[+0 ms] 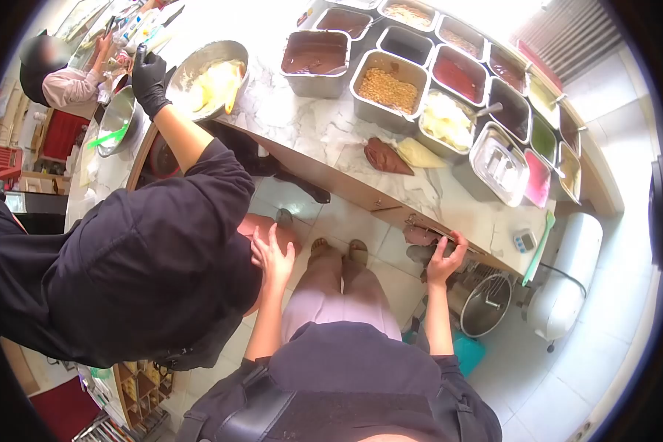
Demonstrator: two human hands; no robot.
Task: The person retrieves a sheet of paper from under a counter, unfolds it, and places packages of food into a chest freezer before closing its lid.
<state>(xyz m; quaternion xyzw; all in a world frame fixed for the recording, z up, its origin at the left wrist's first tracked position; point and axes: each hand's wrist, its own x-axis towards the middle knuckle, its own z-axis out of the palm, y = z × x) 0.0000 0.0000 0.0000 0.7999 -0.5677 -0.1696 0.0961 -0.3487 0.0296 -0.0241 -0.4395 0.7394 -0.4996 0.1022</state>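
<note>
Dark shirt (353, 361) nearest, left hand (274, 258) splays beside a co-worker (140, 265), right hand (446, 265) curls loosely by the counter (468, 214).

Brightly lit, glare at top, fisheye curvature, black corners

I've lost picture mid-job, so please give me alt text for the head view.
The wearer's left hand is spread beside a co-worker in dark clothing; the right hand is at the edge of a marbled counter. Metal containers of colourful food stand on it.
</note>
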